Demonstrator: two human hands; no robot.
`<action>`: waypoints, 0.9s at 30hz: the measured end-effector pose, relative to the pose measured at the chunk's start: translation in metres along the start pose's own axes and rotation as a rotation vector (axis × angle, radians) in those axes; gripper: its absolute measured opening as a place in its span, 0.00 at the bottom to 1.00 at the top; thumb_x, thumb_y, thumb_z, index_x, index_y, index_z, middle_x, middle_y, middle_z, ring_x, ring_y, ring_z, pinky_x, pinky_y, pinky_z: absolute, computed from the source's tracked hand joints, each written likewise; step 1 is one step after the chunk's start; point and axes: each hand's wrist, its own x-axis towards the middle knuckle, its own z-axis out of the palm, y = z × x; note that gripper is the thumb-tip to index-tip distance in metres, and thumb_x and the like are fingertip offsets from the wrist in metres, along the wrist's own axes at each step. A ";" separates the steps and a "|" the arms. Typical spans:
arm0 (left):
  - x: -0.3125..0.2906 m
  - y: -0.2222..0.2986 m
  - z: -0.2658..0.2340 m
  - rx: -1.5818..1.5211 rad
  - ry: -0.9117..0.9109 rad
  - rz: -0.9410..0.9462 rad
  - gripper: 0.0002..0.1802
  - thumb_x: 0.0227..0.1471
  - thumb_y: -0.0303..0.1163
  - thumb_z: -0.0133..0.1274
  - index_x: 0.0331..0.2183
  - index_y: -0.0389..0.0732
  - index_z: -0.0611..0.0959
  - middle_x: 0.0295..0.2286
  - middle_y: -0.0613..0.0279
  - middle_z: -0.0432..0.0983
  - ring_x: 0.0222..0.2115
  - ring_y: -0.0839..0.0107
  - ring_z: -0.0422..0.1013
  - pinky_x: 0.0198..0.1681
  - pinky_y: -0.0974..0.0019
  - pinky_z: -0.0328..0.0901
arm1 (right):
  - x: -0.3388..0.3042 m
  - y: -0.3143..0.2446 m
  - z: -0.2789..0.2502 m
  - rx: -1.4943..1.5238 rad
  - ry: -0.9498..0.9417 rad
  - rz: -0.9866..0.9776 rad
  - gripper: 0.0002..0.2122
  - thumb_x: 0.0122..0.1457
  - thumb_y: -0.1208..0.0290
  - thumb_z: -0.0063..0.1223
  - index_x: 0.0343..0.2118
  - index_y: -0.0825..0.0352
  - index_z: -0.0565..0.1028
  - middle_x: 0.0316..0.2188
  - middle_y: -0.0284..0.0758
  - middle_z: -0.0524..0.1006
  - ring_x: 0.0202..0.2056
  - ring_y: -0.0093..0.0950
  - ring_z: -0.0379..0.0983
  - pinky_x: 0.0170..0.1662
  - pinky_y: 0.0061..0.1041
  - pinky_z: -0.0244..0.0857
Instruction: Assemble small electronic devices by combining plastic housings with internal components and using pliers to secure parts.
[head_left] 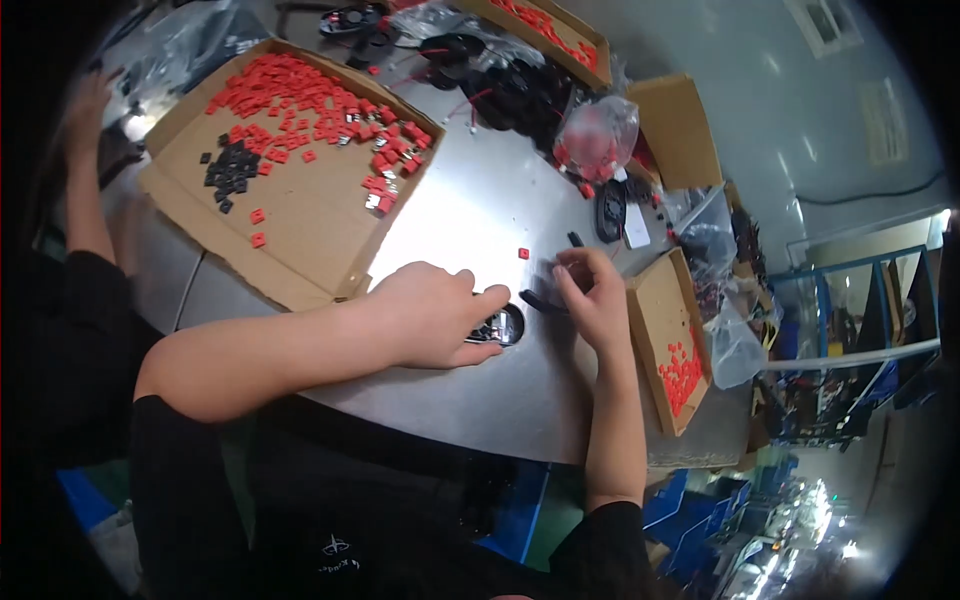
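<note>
My left hand (430,312) is closed on the rim of a small black rounded casing (509,326), which lies on the metal table; the thumb and forefinger are at its edge, and much of the casing is hidden under the fingers. To its right, my right hand (597,300) hovers with thumb and forefinger curved and apart. Beside its fingertips lies a black elongated piece (541,301), partly behind the hand; its kind is unclear. A second dark tip (575,240) shows just beyond the fingers. One small red square part (524,254) sits on the table between the hands, farther away.
A large cardboard tray (320,240) of red and black parts stands at left. Another cardboard tray (650,290) with red pieces is at right. Black casings with wires (520,95), a clear bag (597,135) and black oval casing (610,211) lie behind. Another person's arm (88,190) is far left.
</note>
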 end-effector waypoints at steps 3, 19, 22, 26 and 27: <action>0.004 0.003 -0.006 -0.007 -0.062 -0.037 0.29 0.58 0.59 0.52 0.48 0.45 0.75 0.30 0.48 0.79 0.28 0.50 0.79 0.31 0.50 0.73 | 0.011 -0.005 0.000 -0.006 -0.009 -0.025 0.13 0.58 0.72 0.63 0.45 0.69 0.79 0.36 0.33 0.79 0.37 0.23 0.75 0.43 0.24 0.70; 0.003 -0.004 -0.004 -0.041 -0.033 0.011 0.28 0.56 0.54 0.58 0.48 0.43 0.75 0.28 0.52 0.76 0.25 0.53 0.78 0.28 0.55 0.73 | -0.029 -0.059 0.009 -0.048 -0.128 -0.348 0.09 0.52 0.83 0.63 0.36 0.69 0.79 0.33 0.35 0.80 0.32 0.24 0.77 0.34 0.21 0.68; 0.001 -0.004 0.002 -0.063 0.026 -0.001 0.26 0.56 0.54 0.58 0.46 0.44 0.76 0.27 0.55 0.73 0.25 0.54 0.75 0.28 0.53 0.70 | -0.028 -0.056 0.009 -0.139 -0.139 -0.346 0.09 0.51 0.83 0.63 0.36 0.69 0.79 0.33 0.35 0.80 0.33 0.26 0.77 0.35 0.22 0.69; 0.001 -0.003 -0.002 -0.060 0.008 -0.007 0.26 0.56 0.54 0.58 0.46 0.44 0.76 0.27 0.55 0.73 0.25 0.54 0.75 0.28 0.53 0.70 | -0.017 -0.049 0.005 -0.031 -0.048 -0.356 0.10 0.50 0.80 0.65 0.36 0.68 0.80 0.35 0.37 0.78 0.36 0.31 0.76 0.39 0.27 0.69; 0.001 -0.003 -0.001 -0.057 0.014 -0.008 0.26 0.56 0.54 0.58 0.46 0.44 0.76 0.27 0.55 0.73 0.25 0.54 0.75 0.28 0.53 0.69 | -0.018 -0.051 0.006 -0.081 -0.102 -0.415 0.10 0.49 0.80 0.66 0.36 0.68 0.81 0.34 0.37 0.77 0.37 0.32 0.76 0.39 0.27 0.69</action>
